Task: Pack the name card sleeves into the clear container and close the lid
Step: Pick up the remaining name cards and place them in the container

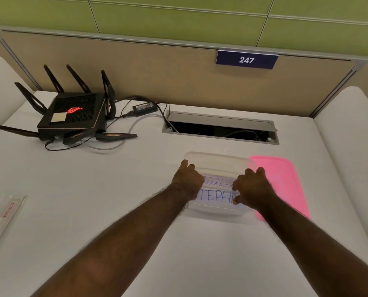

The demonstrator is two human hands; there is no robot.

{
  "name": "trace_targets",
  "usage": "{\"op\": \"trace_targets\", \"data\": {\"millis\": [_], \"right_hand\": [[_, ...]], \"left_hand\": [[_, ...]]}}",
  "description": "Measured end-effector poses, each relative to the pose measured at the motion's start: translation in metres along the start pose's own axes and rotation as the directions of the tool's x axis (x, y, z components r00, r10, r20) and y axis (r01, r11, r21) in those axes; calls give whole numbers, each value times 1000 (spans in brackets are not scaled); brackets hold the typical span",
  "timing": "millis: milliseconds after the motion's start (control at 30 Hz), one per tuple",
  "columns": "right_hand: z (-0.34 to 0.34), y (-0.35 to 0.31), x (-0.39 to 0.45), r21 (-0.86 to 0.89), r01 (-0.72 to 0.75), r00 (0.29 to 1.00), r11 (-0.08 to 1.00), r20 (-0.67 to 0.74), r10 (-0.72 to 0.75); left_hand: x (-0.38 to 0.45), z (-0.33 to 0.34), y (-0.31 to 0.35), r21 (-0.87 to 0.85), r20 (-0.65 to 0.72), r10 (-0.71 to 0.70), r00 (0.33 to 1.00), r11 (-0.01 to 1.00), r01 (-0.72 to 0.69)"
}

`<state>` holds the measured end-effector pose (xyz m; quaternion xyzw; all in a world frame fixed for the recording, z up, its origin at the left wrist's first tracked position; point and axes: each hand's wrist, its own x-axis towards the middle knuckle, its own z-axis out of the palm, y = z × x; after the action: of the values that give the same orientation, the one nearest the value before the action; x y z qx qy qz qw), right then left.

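Observation:
A clear container (217, 161) stands open on the white desk, right of centre. Name card sleeves (218, 195) with blue handwritten letters lie inside it, tilted toward me. My left hand (187, 181) grips the left end of the sleeves at the container's left side. At the sleeves' right end, my right hand (252, 186) has its fingers curled onto them. The pink lid (283, 181) lies flat on the desk, touching the container's right side, partly behind my right hand.
A black router (71, 116) with several antennas, a power brick (144, 107) and cables sit at the back left. An open cable hatch (220, 129) lies just behind the container. A clear plastic packet (5, 217) lies at the left edge. A partition with sign 247 (246, 60) stands behind.

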<state>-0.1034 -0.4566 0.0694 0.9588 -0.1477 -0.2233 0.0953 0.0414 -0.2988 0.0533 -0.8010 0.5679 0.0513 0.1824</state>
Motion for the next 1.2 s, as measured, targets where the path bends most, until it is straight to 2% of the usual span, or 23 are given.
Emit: {"op": "trace_targets", "data": {"millis": [100, 200, 333, 500, 567, 700, 767, 867, 1033, 1100, 1200], "right_hand": [[2, -2, 1, -2, 6, 1000, 1000, -9, -6], [-4, -1, 2, 115, -37, 998, 993, -37, 41], [-26, -2, 7, 270, -50, 980, 962, -171, 99], [-64, -18, 27, 430, 57, 931, 901, -348, 107], [-79, -33, 39, 455, 119, 913, 883, -399, 83], [-104, -81, 66, 453, 226, 896, 862, -445, -1], [-113, -115, 81, 420, 275, 896, 865, -438, -72], [-125, -168, 100, 363, 348, 894, 864, -405, -190], [-130, -258, 125, 267, 451, 878, 852, -301, -371], [-126, -292, 131, 221, 496, 858, 839, -269, -437], [-123, -343, 135, 166, 563, 821, 810, -228, -524]], "left_hand": [[-1, 0, -1, -26, -41, 21, 999, 999, -22], [-4, -4, -6, -151, -184, 10, 983, 988, -39], [-20, -10, -25, -385, -392, -161, 906, 923, -2], [-57, 11, -55, -569, -424, -476, 770, 802, 183], [-77, 25, -70, -619, -377, -589, 715, 734, 279], [-121, 54, -100, -640, -178, -739, 650, 589, 494], [-146, 72, -115, -613, -101, -812, 575, 506, 607], [-182, 99, -133, -581, 45, -904, 426, 323, 747], [-241, 142, -156, -492, 241, -933, 266, 119, 862], [-262, 155, -162, -432, 258, -942, 213, 85, 898], [-296, 171, -172, -382, 197, -971, 138, 54, 923]]}}
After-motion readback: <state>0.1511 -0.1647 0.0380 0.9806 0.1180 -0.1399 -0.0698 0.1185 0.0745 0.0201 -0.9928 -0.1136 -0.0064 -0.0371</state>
